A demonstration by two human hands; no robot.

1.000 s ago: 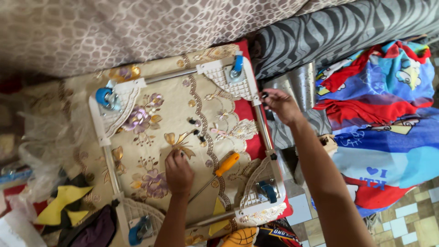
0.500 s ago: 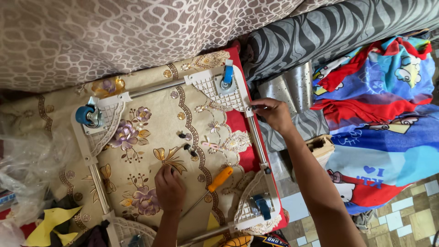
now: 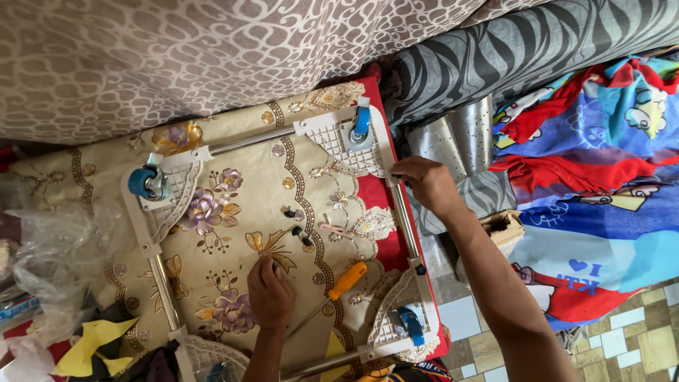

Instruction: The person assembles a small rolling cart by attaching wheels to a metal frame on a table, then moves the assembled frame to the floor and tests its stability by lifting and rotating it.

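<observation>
My view has slid left since a moment ago, and now my right hand [image 3: 428, 185] pinches the white frame [image 3: 145, 240] lying wheels-up on the floral cloth [image 3: 233, 240], my left hand [image 3: 269, 293] curled shut, contents unclear, so I'd steady that rail firmly.

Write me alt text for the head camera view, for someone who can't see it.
Seen from above, a white plastic frame with blue caster wheels lies upside down on a floral cloth. The right hand grips the frame's side rail, and the left hand rests on the cloth beside an orange-handled screwdriver.
</observation>
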